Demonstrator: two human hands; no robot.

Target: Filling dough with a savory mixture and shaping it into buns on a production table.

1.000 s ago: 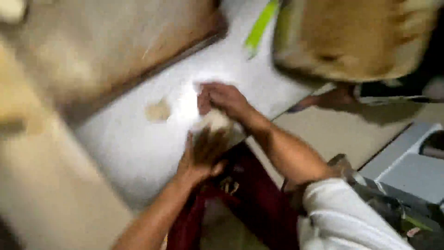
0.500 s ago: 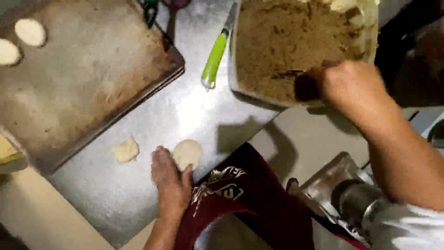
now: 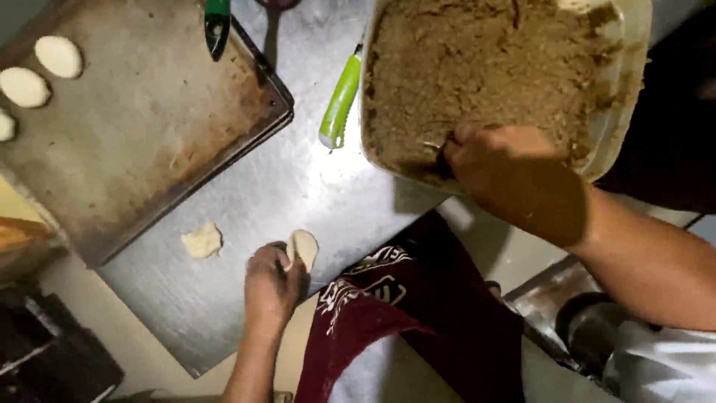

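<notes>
My left hand (image 3: 273, 286) rests on the steel table (image 3: 298, 186) near its front edge, fingers curled around a flat round of pale dough (image 3: 304, 248). My right hand (image 3: 501, 160) reaches into a large tub (image 3: 623, 112) of brown crumbly filling (image 3: 485, 67), shut on a dark scoop or spoon (image 3: 440, 157) dug into the filling. A small torn scrap of dough (image 3: 201, 240) lies on the table left of my left hand.
A worn baking tray (image 3: 149, 127) sits at upper left with three shaped dough pieces (image 3: 58, 57) along its far left. A green-handled tool (image 3: 340, 101) lies between tray and tub. Another green handle (image 3: 217, 26) overhangs the tray. A dark red apron (image 3: 418, 313) hangs below.
A second ago both hands worked the dough together. The right hand then went up into the filling tub and is now dug in at its near edge; the left stays on the dough round.
</notes>
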